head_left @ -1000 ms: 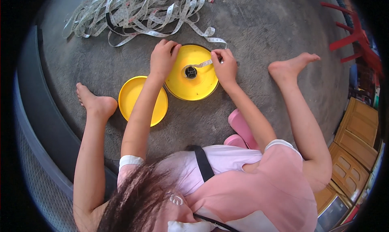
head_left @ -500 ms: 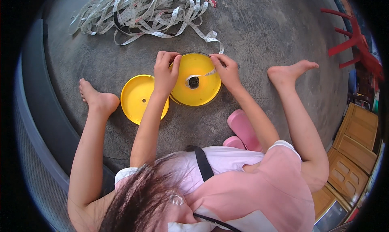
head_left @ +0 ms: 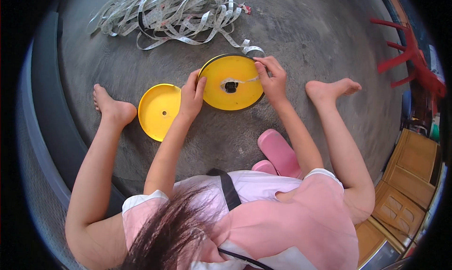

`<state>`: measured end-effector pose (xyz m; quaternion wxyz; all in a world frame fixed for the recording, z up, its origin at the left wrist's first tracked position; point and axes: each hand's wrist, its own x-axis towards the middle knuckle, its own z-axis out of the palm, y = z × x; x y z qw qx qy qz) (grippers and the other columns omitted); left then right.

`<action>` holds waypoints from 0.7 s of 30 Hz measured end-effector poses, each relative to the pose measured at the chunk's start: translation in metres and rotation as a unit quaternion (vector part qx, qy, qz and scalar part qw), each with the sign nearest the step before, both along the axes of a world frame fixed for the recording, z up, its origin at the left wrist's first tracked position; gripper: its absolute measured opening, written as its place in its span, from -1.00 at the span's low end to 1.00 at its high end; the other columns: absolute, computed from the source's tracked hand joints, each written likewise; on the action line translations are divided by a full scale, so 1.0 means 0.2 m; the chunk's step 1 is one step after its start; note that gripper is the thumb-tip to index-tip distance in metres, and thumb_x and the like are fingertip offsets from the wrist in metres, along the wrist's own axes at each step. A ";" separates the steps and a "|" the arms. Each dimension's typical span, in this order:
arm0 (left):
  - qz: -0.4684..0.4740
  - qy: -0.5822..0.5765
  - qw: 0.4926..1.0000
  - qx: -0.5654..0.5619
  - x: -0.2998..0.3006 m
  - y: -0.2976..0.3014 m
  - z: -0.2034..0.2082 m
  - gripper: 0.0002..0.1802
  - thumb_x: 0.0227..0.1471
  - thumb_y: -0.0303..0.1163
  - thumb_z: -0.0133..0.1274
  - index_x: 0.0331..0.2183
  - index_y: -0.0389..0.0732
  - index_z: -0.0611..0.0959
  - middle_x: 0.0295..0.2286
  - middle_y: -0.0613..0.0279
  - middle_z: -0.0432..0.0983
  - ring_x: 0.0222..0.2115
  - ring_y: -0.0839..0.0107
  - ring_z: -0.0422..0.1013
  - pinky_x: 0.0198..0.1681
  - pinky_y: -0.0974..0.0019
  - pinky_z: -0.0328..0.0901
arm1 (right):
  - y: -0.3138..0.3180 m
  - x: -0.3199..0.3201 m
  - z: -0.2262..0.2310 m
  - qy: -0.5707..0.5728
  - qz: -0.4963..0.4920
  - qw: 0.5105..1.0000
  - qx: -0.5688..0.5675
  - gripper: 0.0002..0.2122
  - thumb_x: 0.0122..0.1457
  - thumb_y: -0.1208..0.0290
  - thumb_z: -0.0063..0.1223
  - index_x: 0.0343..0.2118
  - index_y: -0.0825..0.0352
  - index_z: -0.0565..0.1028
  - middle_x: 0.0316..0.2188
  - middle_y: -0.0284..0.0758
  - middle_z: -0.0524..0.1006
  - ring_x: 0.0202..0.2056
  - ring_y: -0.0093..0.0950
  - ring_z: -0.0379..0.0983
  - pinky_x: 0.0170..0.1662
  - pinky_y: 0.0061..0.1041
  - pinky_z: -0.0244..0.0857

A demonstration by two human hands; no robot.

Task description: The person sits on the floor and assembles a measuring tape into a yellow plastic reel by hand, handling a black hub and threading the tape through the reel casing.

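Note:
Between my two hands is a round yellow reel disc with a dark rim and a black hub at its middle. My left hand is closed on its left edge, thumb on the yellow face. At the upper right edge my right hand grips the disc, thumb on top. A strip of white measuring tape runs from the hub to the right hand and on past the rim. Beyond lies a large loose heap of measuring tape. A second yellow disc with a small centre hole lies on the floor beside my left forearm.
Pink slippers lie on the grey concrete floor between my legs. A dark raised ledge runs along the left. To the right are a red plastic chair and a wooden cabinet.
The reel disc has tilted and shifted slightly up and to the right, its dark rim showing more. My left hand has slid from its top left down to its left side.

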<state>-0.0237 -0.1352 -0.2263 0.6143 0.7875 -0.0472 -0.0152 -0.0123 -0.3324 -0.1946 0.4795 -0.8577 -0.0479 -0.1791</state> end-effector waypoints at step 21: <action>-0.040 -0.201 0.977 0.063 0.04 -0.05 0.20 -0.75 -0.22 -0.39 -0.04 -0.39 -0.28 0.42 -0.52 0.08 0.39 -0.53 0.27 0.36 -0.49 0.43 0.24 | -0.04 0.09 0.23 0.008 0.237 0.964 -0.116 -0.86 -0.12 0.41 -0.07 -0.51 0.37 0.42 -0.59 -0.33 0.38 -0.54 -0.56 0.30 -0.49 -0.68 0.11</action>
